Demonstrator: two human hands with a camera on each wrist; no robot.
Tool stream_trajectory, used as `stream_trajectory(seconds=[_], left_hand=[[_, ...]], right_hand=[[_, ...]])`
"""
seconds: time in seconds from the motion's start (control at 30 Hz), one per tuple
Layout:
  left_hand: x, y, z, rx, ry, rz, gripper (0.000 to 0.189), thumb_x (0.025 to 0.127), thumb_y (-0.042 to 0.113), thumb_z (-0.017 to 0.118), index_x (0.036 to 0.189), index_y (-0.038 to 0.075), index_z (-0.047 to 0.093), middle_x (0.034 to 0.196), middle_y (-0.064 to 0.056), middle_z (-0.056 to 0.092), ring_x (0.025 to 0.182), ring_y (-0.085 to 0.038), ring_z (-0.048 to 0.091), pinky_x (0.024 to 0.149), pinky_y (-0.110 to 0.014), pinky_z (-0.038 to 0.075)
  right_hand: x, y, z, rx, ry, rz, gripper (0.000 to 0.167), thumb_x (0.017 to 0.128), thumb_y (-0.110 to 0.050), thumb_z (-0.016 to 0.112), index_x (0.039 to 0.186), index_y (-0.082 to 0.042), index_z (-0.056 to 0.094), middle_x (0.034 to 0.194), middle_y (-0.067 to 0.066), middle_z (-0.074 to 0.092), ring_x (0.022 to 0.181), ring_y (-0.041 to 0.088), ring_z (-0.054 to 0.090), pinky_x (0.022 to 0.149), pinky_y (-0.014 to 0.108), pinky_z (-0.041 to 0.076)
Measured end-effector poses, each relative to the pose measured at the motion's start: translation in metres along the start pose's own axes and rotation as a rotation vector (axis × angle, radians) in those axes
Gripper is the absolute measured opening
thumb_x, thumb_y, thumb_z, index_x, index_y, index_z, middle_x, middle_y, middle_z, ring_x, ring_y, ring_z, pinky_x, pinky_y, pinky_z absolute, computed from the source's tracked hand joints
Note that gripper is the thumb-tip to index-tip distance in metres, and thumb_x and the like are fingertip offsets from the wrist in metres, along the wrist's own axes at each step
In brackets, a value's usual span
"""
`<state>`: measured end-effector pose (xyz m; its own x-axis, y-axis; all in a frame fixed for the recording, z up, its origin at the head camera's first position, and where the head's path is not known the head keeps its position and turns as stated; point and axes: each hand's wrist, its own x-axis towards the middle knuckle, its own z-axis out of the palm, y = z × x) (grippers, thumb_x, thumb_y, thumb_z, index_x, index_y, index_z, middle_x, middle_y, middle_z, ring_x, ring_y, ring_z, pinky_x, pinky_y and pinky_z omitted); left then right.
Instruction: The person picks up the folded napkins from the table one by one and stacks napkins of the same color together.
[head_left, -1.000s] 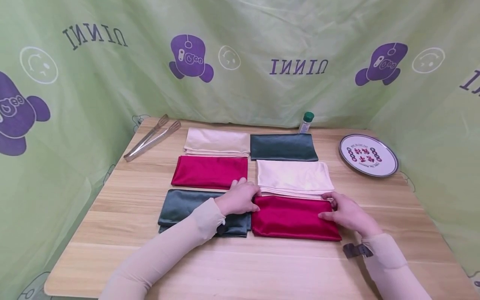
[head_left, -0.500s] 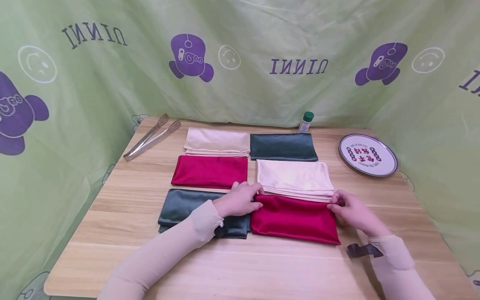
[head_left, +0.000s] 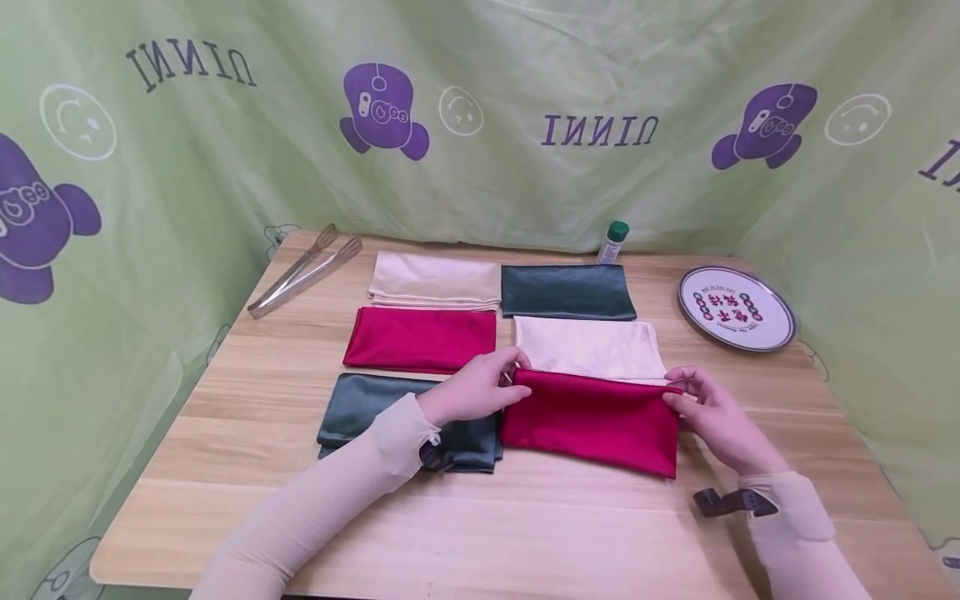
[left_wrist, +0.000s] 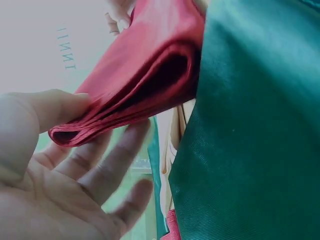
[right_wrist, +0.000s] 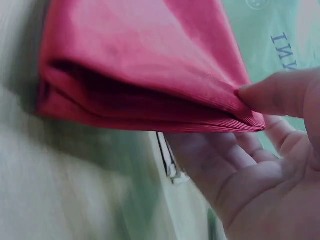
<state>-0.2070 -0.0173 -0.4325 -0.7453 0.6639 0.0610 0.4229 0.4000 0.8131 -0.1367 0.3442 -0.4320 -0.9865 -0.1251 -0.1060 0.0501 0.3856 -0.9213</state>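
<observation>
A folded red satin cloth [head_left: 592,421] is tilted up off the table by its far edge. My left hand [head_left: 480,385] pinches its far left corner between thumb and fingers, and the stacked folds show in the left wrist view [left_wrist: 115,95]. At the far right corner my right hand [head_left: 720,421] pinches the same cloth, thumb on top and fingers beneath. The near edge hangs low; whether it touches the table I cannot tell. Just behind lies a folded pale pink cloth [head_left: 588,346], partly covered. A folded dark green cloth [head_left: 375,408] lies under my left forearm.
Farther back lie another red cloth [head_left: 420,337], a pale cloth [head_left: 435,279] and a dark green cloth [head_left: 566,292], all folded. Metal tongs [head_left: 300,275] rest at the back left. A green-capped bottle [head_left: 613,243] stands at the back edge, and a printed plate [head_left: 737,308] sits at right.
Both hands have taken the red cloth's far corners and raised that edge, which now overlaps the near part of the pale pink cloth. The right hand has gone from loosely touching to pinching.
</observation>
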Motion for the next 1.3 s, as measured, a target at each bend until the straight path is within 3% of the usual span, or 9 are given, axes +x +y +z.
stream_trajectory(seconds=[0.2,0.33,0.47,0.6,0.67,0.8,0.97,1.07,1.3], left_hand=[[-0.001,-0.002,0.001,-0.207,0.037,-0.032,0.027,0.094,0.015,0.066,0.117,0.013,0.051,0.099,-0.002,0.062,0.076,-0.020,0.066,0.070,-0.029,0.051],[-0.001,-0.004,0.005,-0.306,0.053,-0.078,0.034,0.096,0.015,0.062,0.125,0.012,0.045,0.104,-0.007,0.060,0.085,-0.021,0.066,0.077,-0.032,0.052],[0.000,-0.014,0.009,-0.405,0.047,-0.124,0.046,0.094,0.011,0.064,0.129,0.013,0.035,0.108,-0.009,0.058,0.084,-0.020,0.065,0.078,-0.031,0.051],[-0.001,-0.024,0.009,-0.518,0.009,-0.141,0.044,0.087,-0.002,0.067,0.117,0.009,0.036,0.101,-0.010,0.054,0.077,-0.019,0.063,0.070,-0.027,0.049],[-0.002,-0.026,0.008,-0.517,-0.011,-0.126,0.035,0.085,-0.006,0.067,0.106,0.006,0.042,0.094,-0.009,0.054,0.075,-0.019,0.062,0.067,-0.026,0.049],[-0.004,-0.027,0.007,-0.419,-0.028,-0.093,0.013,0.086,-0.002,0.070,0.092,0.002,0.060,0.086,-0.006,0.062,0.078,-0.016,0.064,0.070,-0.026,0.050],[-0.006,-0.027,0.007,-0.336,-0.023,-0.101,0.014,0.087,0.006,0.072,0.101,0.007,0.072,0.095,-0.002,0.068,0.086,-0.016,0.062,0.077,-0.028,0.050],[-0.007,-0.025,0.006,-0.359,-0.027,-0.122,0.021,0.087,0.006,0.072,0.108,0.009,0.072,0.098,-0.002,0.067,0.080,-0.017,0.063,0.075,-0.028,0.051],[-0.010,-0.015,-0.004,-0.465,-0.005,-0.161,0.028,0.085,0.004,0.073,0.113,0.006,0.067,0.081,-0.008,0.066,0.069,-0.016,0.060,0.065,-0.025,0.050]], right_hand=[[0.001,-0.003,0.005,0.149,0.066,0.040,0.020,0.099,-0.012,0.058,0.114,-0.002,0.050,0.096,0.000,0.061,0.079,0.011,0.061,0.067,0.028,0.055],[0.001,0.001,0.012,0.286,0.109,0.141,0.022,0.096,-0.012,0.064,0.110,-0.009,0.047,0.087,-0.006,0.063,0.073,0.008,0.058,0.062,0.024,0.049],[-0.002,0.004,0.016,0.251,0.109,0.221,0.023,0.092,-0.014,0.070,0.100,-0.011,0.049,0.084,-0.007,0.062,0.072,0.008,0.055,0.063,0.026,0.046],[-0.007,0.006,0.017,0.156,0.057,0.211,0.022,0.089,-0.012,0.072,0.104,-0.003,0.059,0.094,-0.003,0.064,0.082,0.010,0.057,0.072,0.025,0.048],[-0.009,0.007,0.019,0.082,0.040,0.187,0.028,0.088,-0.012,0.073,0.110,0.002,0.061,0.097,-0.001,0.066,0.084,0.010,0.059,0.074,0.024,0.050],[-0.010,0.009,0.022,-0.045,0.041,0.139,0.037,0.089,-0.011,0.072,0.120,0.006,0.061,0.103,0.008,0.067,0.084,0.009,0.059,0.073,0.024,0.050],[-0.009,0.008,0.026,-0.029,0.040,0.132,0.044,0.090,-0.007,0.069,0.130,0.006,0.056,0.114,0.018,0.060,0.087,0.010,0.059,0.072,0.025,0.051],[-0.010,0.005,0.026,-0.001,0.040,0.139,0.048,0.091,-0.007,0.068,0.134,0.006,0.052,0.119,0.021,0.057,0.087,0.011,0.060,0.072,0.026,0.053],[-0.010,-0.010,0.019,-0.002,0.043,0.126,0.051,0.096,-0.018,0.065,0.139,0.002,0.048,0.133,0.021,0.048,0.095,0.010,0.061,0.080,0.024,0.053]])
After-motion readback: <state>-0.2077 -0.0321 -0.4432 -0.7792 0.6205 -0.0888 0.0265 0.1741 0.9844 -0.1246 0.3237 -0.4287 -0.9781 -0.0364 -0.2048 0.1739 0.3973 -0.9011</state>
